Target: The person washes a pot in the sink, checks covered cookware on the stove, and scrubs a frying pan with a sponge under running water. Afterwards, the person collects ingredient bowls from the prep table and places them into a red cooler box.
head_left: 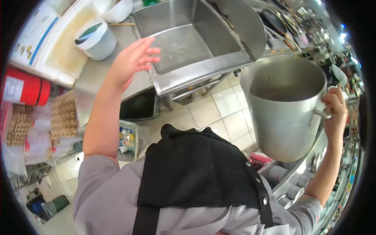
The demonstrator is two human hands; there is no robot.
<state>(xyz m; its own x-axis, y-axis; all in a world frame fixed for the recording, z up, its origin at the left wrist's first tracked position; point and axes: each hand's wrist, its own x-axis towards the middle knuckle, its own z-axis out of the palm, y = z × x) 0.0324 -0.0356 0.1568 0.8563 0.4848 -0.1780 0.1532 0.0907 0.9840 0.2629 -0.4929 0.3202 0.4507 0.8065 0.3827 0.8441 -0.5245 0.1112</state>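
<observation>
My right hand (335, 109) is closed around the side handle of a large, deep aluminium stockpot (286, 127). The pot hangs at my right, its mouth facing up and tipped a little toward me; its inside is dark, and I cannot make out what it holds. My left hand (135, 60) is raised with its fingers stretched apart and nothing in it, near the left rim of a stainless steel sink (184, 43). A white plastic bucket (102, 45) with something flat and dark green in it stands on the counter left of that hand.
Frying pans (274, 21) and utensils crowd the surface beyond the sink's metal side panel (246, 27). At left are stacked egg trays (64, 115) and a red container (27, 88). Below the counter sit a black bin (137, 105) and a clear tub of rubbish (129, 141).
</observation>
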